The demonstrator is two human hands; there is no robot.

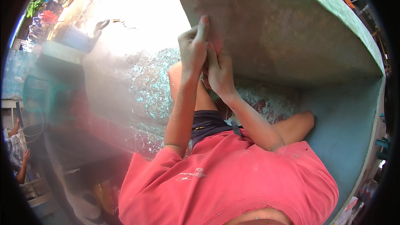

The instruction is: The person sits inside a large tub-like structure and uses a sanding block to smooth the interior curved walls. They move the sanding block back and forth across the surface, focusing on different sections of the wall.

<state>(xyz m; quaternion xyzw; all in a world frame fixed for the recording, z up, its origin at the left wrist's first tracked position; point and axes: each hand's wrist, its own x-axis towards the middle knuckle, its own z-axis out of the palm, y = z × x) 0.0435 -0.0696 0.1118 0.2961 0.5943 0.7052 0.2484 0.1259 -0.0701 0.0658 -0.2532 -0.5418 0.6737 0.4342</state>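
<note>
My left hand point(192, 50) is raised in the middle of the view with its fingers curled and thumb pointing up, in front of a stained grey-brown surface point(283, 25). My right hand point(218, 68) is just below and to the right of it, partly behind it, fingers also bent in against the left. Both are closed together; whatever lies between them is hidden. My bare thighs and dark shorts show beneath my forearms.
A peeling turquoise-and-grey wall point(152, 87) is on the left, a blue-grey side point(346, 121) on the right. A green plastic chair point(39, 91), blue container point(73, 37) and dark object point(62, 154) stand left. Another person's arms point(21, 162) show at the far left edge.
</note>
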